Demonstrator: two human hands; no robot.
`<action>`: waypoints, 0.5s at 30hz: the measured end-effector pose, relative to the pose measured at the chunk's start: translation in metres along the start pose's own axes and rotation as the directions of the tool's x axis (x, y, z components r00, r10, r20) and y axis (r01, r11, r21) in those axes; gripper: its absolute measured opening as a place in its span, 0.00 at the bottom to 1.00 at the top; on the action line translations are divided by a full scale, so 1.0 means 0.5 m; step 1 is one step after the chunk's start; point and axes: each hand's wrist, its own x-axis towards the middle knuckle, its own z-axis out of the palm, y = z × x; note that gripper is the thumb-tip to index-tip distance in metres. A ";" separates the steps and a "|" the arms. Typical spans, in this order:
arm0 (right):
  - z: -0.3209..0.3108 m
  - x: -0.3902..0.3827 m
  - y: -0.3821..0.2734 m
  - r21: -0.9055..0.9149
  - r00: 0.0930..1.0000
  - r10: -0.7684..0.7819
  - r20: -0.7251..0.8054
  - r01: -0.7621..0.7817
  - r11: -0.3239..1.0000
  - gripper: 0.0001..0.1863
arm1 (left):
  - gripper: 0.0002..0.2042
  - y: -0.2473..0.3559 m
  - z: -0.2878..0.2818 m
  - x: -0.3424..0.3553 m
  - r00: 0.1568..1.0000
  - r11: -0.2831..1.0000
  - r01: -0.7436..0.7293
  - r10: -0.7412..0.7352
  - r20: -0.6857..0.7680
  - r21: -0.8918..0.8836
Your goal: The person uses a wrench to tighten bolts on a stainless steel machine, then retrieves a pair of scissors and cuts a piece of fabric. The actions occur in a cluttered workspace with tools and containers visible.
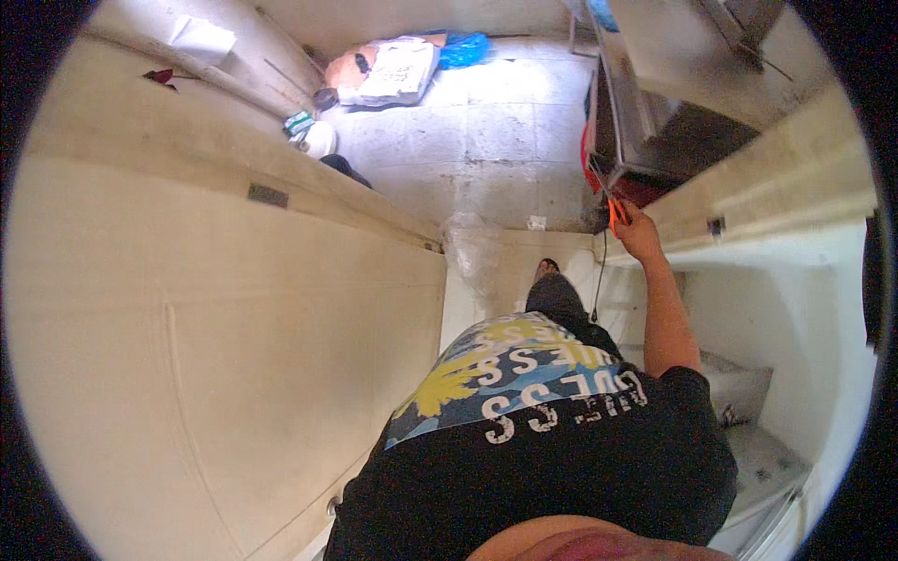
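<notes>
Reaching out to the right, my right hand (641, 236) is closed around the orange handles of a pair of scissors (615, 215). The scissors' thin blades point up and away, next to the lower edge of a dark open cabinet (608, 131). Whether the blades touch the cabinet cannot be made out. Something red (589, 159) shows beside the cabinet, close to the blades. A dark cord (600, 280) hangs below my hand. My left hand is out of view.
A crumpled clear plastic bag (470, 251) lies in the doorway ahead of my foot (548, 268). On the tiled floor (505, 122) beyond are a white sack (393, 73) and a blue plastic bag (464, 50). A pale door panel (234, 309) stands along my left; steps (748, 383) are at my right.
</notes>
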 end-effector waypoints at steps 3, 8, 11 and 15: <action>0.024 0.192 -0.011 0.085 0.985 -0.161 0.060 0.155 0.984 0.25 | 0.28 0.081 -0.211 0.111 0.975 0.986 -0.063 0.093 -0.201 0.153; 0.006 0.318 -0.113 0.081 0.880 -0.240 0.409 0.227 0.970 0.24 | 0.24 0.536 -0.561 0.155 0.856 0.767 -0.342 0.016 -0.517 -0.543; 0.027 0.387 -0.126 0.012 0.885 -0.209 0.415 0.225 0.974 0.25 | 0.25 0.637 -0.679 0.206 0.889 0.742 -0.374 0.114 -0.444 -0.557; -0.001 0.440 -0.163 0.088 0.908 -0.038 0.417 0.001 0.996 0.30 | 0.25 0.698 -0.742 0.342 0.926 0.805 -0.297 0.111 -0.361 -0.514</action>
